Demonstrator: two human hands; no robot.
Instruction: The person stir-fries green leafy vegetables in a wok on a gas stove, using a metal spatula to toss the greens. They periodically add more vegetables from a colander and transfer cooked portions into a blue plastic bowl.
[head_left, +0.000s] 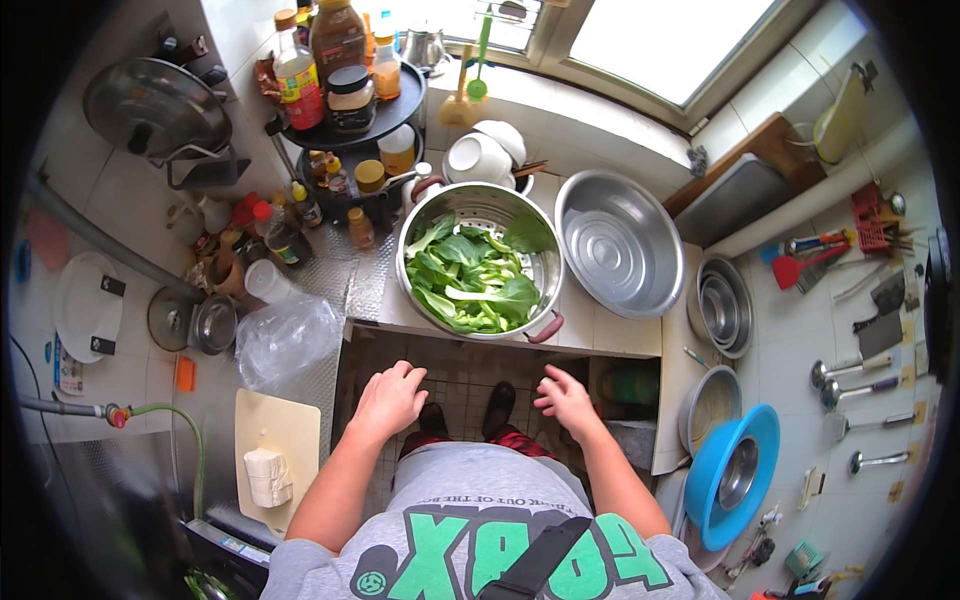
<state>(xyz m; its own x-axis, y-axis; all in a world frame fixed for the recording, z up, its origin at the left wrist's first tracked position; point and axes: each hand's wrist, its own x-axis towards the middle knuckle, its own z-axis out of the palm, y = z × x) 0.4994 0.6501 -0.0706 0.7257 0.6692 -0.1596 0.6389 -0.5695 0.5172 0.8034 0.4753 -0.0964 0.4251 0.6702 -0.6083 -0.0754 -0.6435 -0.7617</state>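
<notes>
My left hand (391, 397) hovers in front of the counter edge with its fingers loosely bent and nothing seen in it. Level with it on the other side is my right hand (566, 399), empty, thumb and fingers apart. Beyond both hands, at the counter's front, stands a metal steamer pot (409, 296) with a perforated inside and brown side handles. Green leafy vegetables (472, 277), pale-stemmed, lie heaped inside it. Just right of the pot is a wide metal basin (611, 232) with nothing in it. Neither hand touches the pot or the basin.
A cutting board (277, 427) at the left bears a white block, perhaps tofu (268, 477). Behind it lies a clear plastic bag (289, 337). White bowls (476, 157) and a tiered rack (356, 131) of bottles stand at the back. Rightward are a blue basin (761, 480) and nested metal bowls (739, 307).
</notes>
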